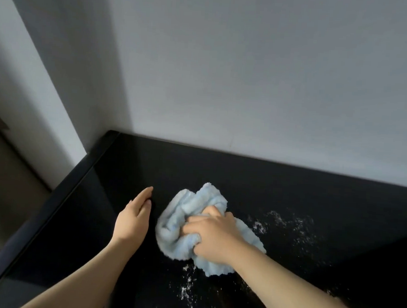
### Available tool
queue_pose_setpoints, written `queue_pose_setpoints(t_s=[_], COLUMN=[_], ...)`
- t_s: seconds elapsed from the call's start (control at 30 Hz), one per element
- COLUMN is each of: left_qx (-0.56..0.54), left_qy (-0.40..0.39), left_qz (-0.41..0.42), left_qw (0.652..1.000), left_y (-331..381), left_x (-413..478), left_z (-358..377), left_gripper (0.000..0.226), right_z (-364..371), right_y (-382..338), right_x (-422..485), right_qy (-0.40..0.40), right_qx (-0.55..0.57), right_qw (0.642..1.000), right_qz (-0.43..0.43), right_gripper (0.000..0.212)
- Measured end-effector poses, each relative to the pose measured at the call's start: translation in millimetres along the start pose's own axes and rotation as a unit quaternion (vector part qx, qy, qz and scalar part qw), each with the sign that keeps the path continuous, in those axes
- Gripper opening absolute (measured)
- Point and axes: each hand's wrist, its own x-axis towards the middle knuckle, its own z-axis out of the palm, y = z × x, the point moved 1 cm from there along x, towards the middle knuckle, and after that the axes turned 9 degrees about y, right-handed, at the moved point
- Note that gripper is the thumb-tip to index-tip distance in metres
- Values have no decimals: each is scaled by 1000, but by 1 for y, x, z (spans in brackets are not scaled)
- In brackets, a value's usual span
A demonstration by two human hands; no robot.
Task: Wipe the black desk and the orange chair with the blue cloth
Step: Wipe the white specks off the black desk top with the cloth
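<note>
- The black table [220,169] fills the lower part of the view, its far edge against a pale grey wall [250,73] and its left edge running down toward the near left corner.
- The right hand [213,235] grips the blue cloth [184,214], fingers curled into the bunched fabric and knuckles up, pressing it onto the table.
- The cloth is crumpled, lying near the middle of the table top; folds stick out beyond the hand on its far and left sides, and a flap shows under the wrist.
- The left hand [134,218] rests flat on the table just left of the cloth, fingers straight and together, holding nothing and not touching the cloth.
- White powder [286,225] is scattered on the table right of the cloth, and more specks lie nearer, below the cloth.
- A brown floor [3,177] shows beyond the table's left edge.
</note>
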Motion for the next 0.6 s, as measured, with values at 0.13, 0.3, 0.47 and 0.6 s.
queue_pose_setpoints(t_s=[0.13,0.3,0.47,0.6], left_qx=[212,353,431,427], left_qy=[-71,-113,-188,-200], left_qz=[74,31,-5,-3], left_qw=[972,928,883,882], left_y=[0,23,38,29], left_x=[-19,-33,-45,-41], left_z=[12,38,68,68], left_gripper=[46,60,76,80], right_z=[-15,-49,-58,-33], right_y=[11,56,123,180], right_x=[-38,-49,-70,-102], right_qy=[-59,212,329,262], right_qx=[108,240,158,108], right_qw=[990,925,883,822], right_qz=[68,205,296,493], right_gripper=[18,30,28,41])
